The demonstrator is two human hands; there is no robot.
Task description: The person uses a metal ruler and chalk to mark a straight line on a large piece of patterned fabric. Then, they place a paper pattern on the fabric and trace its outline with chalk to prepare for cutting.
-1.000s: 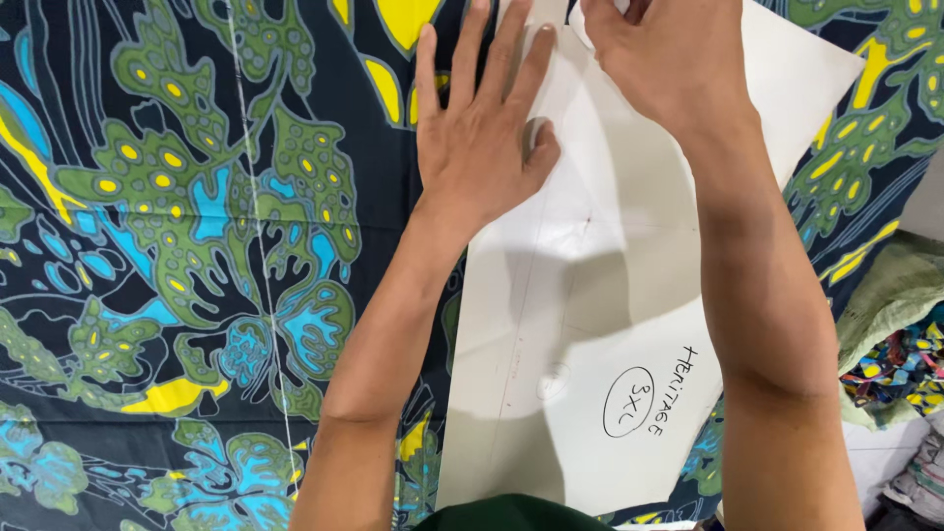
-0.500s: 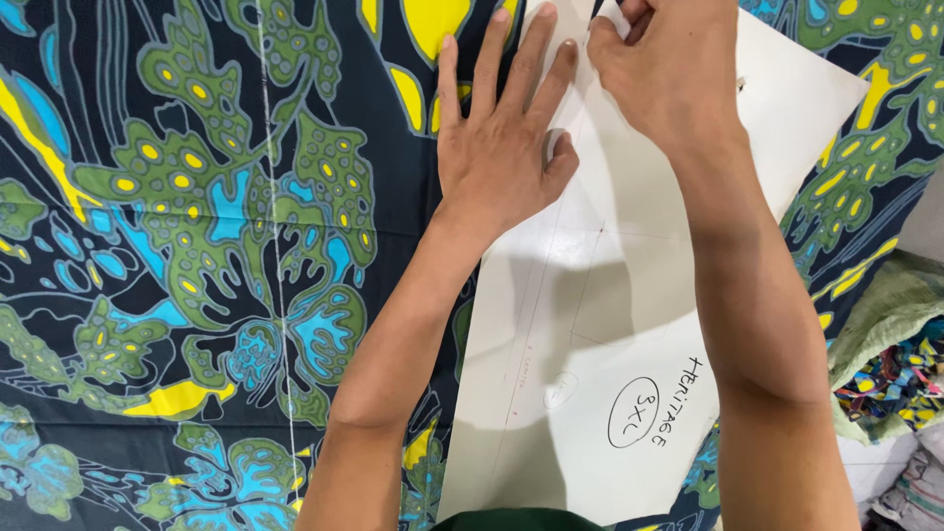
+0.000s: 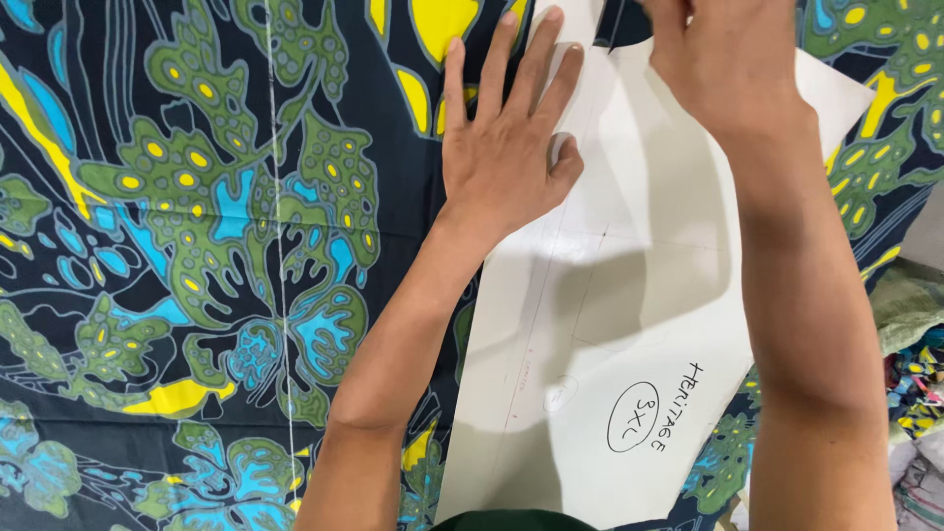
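The white paper pattern [image 3: 629, 324] lies flat on the dark printed fabric [image 3: 197, 246], which covers the whole tabletop in view, and the pattern runs from the near edge up to the far edge, right of the middle. The left hand [image 3: 506, 147] rests flat with fingers spread wide, palm down across the pattern's left edge, its fingertips partly on the cloth. The right hand [image 3: 723, 59] sits at the pattern's far end near the top edge; its fingers are cut off, so I cannot tell its grip.
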